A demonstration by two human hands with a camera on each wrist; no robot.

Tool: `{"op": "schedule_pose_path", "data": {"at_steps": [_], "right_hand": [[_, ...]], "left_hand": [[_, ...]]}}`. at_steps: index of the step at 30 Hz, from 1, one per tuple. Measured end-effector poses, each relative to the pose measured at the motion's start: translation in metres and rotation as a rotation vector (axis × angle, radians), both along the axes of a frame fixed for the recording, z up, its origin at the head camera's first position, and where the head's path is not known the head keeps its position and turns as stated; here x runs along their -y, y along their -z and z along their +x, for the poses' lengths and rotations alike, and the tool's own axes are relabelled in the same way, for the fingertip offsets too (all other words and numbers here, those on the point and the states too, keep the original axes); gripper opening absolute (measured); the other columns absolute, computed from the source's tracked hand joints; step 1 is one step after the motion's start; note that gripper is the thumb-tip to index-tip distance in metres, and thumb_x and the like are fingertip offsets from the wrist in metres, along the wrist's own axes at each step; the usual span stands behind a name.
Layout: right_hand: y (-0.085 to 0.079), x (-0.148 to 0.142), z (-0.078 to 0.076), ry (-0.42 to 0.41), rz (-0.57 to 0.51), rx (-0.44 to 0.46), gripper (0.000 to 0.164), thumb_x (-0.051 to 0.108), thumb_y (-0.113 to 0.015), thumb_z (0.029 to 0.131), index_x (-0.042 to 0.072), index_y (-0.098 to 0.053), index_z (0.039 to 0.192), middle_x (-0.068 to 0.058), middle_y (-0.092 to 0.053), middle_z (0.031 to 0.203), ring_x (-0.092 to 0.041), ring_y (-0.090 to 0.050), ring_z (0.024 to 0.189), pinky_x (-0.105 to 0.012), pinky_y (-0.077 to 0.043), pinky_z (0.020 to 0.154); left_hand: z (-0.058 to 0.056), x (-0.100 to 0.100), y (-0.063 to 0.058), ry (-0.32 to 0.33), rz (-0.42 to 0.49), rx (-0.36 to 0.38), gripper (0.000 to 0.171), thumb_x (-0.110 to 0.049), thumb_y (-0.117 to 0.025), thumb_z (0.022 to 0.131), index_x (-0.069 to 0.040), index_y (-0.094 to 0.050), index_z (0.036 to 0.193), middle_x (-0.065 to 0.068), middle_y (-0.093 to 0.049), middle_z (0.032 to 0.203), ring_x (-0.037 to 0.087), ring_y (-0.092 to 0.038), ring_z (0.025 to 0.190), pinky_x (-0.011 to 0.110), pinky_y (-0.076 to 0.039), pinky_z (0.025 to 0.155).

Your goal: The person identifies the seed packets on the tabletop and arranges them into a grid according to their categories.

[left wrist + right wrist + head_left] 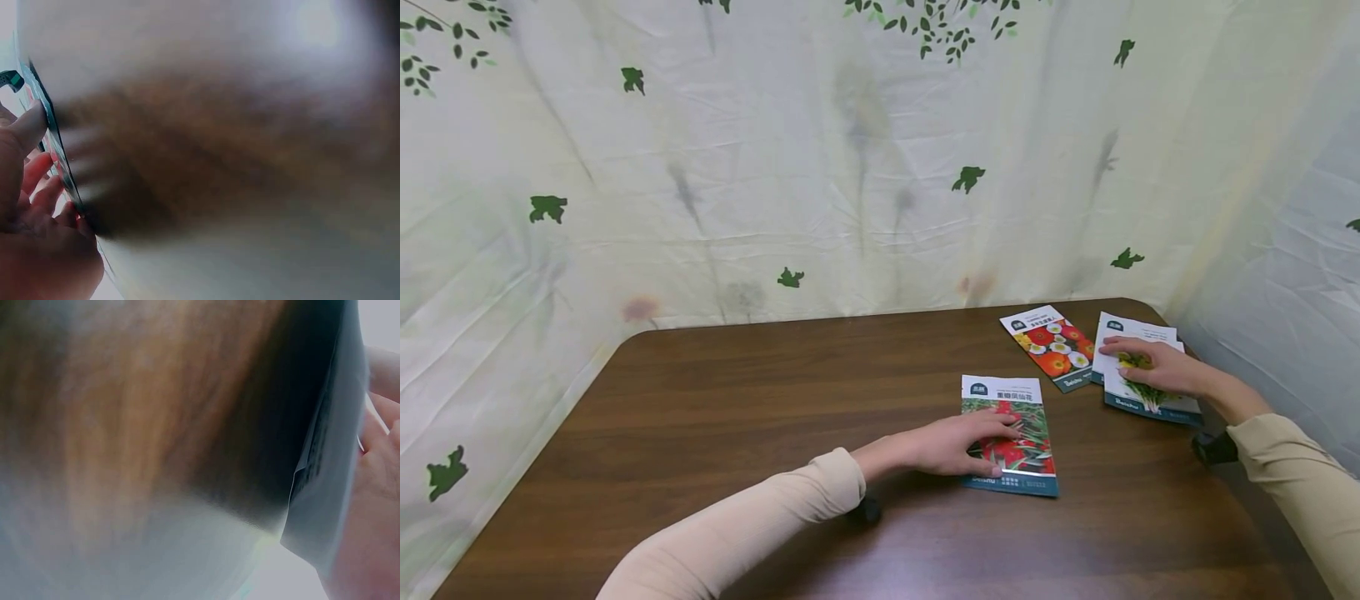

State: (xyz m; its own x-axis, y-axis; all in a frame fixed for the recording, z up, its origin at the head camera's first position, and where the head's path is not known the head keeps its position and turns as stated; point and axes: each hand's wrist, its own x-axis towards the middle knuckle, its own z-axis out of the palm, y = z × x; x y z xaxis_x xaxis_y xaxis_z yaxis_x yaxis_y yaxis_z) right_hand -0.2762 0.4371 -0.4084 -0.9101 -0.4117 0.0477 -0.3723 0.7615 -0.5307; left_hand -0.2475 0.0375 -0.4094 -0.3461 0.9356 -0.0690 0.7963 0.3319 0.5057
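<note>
On a seed packet with red flowers (pixel 1037 417) rests my left hand (pixel 958 442), its fingers spread over the printed front. In the left wrist view, the fingers (pixel 47 194) lie along the packet's face, close to its edge. My right hand (pixel 1165 367) touches the front of a seed packet with leafy greens (pixel 1150 400), fingers reaching past its upper left side. That packet overlaps another white-topped seed packet (pixel 1138 327) behind it. The right wrist view shows the grey underside of a packet (pixel 331 506) edge-on, with the palm beyond it.
A seed packet with orange, red and white flowers (pixel 1056 346) lies near the back edge, left of the overlapping pair. The brown wooden table (pixel 737 417) stretches to the left. A pale curtain with leaf prints (pixel 850 167) hangs behind and at both sides.
</note>
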Motion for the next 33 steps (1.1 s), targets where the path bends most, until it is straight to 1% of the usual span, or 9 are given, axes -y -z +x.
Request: {"op": "schedule_pose_path", "data": {"at_steps": [8,15,23,26,33], "right_hand": [[-0.001,0.0,0.001,-0.005,0.0,-0.011,0.039,0.012,-0.063,0.095,-0.004,-0.057,0.13,-0.035,-0.044,0.139,-0.058,-0.032,0.128,-0.075,-0.025,0.096],[0.0,-0.001,-0.001,0.005,0.012,-0.001,0.04,0.014,-0.063,0.095,-0.003,-0.056,0.131,-0.035,-0.043,0.14,-0.057,-0.032,0.129,-0.075,-0.026,0.097],[0.0,-0.002,-0.002,-0.003,0.015,-0.004,0.04,0.013,-0.064,0.094,-0.003,-0.057,0.13,-0.035,-0.043,0.14,-0.057,-0.032,0.129,-0.074,-0.026,0.096],[0.001,-0.003,-0.002,-0.006,0.012,-0.006,0.04,0.012,-0.064,0.094,-0.003,-0.056,0.13,-0.034,-0.043,0.14,-0.057,-0.031,0.13,-0.075,-0.026,0.096],[0.0,-0.002,-0.001,-0.019,0.001,-0.016,0.039,0.011,-0.064,0.094,-0.004,-0.056,0.129,-0.035,-0.043,0.139,-0.057,-0.032,0.129,-0.074,-0.028,0.095]], "left_hand": [[0.005,0.009,-0.001,-0.034,-0.004,0.017,0.057,-0.032,-0.062,0.097,-0.015,-0.044,0.149,0.0,-0.03,0.159,0.016,-0.018,0.148,0.028,-0.015,0.117],[0.01,0.015,-0.004,-0.061,-0.007,0.02,0.057,-0.03,-0.064,0.096,-0.013,-0.045,0.148,0.003,-0.032,0.158,0.019,-0.019,0.147,0.03,-0.017,0.117],[0.015,0.025,-0.005,-0.103,0.001,0.01,0.057,-0.03,-0.064,0.096,-0.014,-0.045,0.148,0.002,-0.031,0.158,0.02,-0.018,0.148,0.031,-0.018,0.117],[0.017,0.029,-0.004,-0.108,0.003,0.01,0.057,-0.03,-0.064,0.097,-0.013,-0.045,0.148,0.001,-0.03,0.159,0.02,-0.018,0.148,0.031,-0.018,0.117],[0.021,0.038,-0.003,-0.116,0.015,-0.021,0.058,-0.029,-0.065,0.096,-0.011,-0.045,0.147,0.003,-0.031,0.159,0.023,-0.019,0.148,0.031,-0.017,0.118]]}}
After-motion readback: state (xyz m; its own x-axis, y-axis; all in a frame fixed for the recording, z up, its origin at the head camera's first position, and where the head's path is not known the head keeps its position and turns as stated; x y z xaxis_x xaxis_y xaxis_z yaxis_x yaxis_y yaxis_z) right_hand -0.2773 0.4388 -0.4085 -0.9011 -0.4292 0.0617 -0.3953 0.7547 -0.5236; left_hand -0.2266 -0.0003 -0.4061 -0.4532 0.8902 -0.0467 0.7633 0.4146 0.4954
